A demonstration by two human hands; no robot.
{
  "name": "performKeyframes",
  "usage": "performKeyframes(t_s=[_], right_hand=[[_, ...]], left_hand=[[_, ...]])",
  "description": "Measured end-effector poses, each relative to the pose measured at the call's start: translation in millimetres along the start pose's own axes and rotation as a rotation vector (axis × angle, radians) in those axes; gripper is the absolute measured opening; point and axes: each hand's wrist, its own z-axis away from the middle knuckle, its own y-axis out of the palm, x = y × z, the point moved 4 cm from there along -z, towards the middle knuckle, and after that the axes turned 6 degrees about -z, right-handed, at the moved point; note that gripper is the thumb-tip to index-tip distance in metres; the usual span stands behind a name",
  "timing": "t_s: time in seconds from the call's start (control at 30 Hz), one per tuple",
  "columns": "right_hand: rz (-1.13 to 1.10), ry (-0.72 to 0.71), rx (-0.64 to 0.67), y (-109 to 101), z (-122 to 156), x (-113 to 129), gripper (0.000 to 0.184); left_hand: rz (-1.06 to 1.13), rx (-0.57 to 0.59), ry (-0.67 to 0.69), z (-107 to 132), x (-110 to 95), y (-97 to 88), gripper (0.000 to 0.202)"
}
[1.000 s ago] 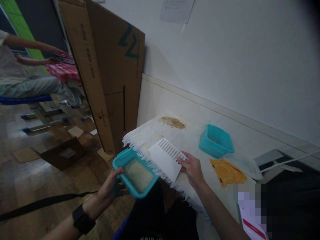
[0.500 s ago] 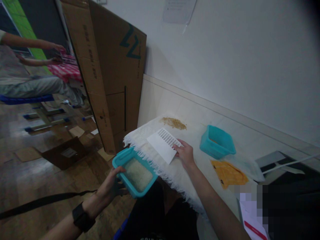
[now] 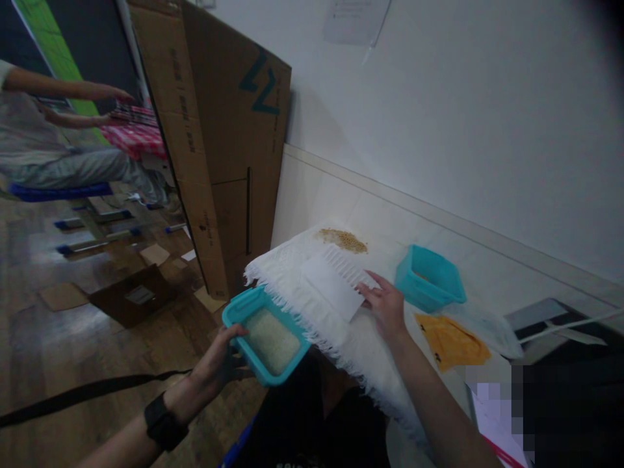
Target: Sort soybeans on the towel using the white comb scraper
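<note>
The held tub (image 3: 266, 377) and the standing tub (image 3: 420, 296) are both teal, the rice-like grains (image 3: 273, 341) off-white, the slotted sheet (image 3: 331, 285) plain white, the scattered grains (image 3: 347, 241) golden tan and the fringed cloth (image 3: 286, 260) white. The packet (image 3: 448, 341) is orange-yellow with black marks. The tall carton (image 3: 229, 143) is brown with a dark teal zigzag, the far cloth (image 3: 139, 142) checked red-pink and white
</note>
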Motion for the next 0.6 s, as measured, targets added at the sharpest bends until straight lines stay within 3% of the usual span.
performKeyframes(t_s=[0.1,0.23,0.3,0.43,0.6], right_hand=[[0.213,-0.203,-0.088,-21.8,-36.2,18.3,0.089],[0.563,-0.421,-0.033,-10.6,-61.4,22.0,0.052],[0.667,-0.49,0.039,7.3,-63.1,16.0,0.037],[0.732,-0.551,0.145,36.2,-55.3,1.7,0.03],[0.756,-0.591,0.209,43.6,-38.2,-5.8,0.03]], left_hand=[[-0.024,-0.019,0.017,-0.9,0.7,0.7,0.048],[-0.049,-0.033,0.023,-0.8,0.8,3.1,0.045],[-0.063,-0.038,0.024,-0.6,1.0,4.0,0.043],[-0.088,-0.046,0.026,0.2,1.0,4.6,0.04],[-0.085,-0.034,0.025,2.6,-0.4,5.5,0.043]])
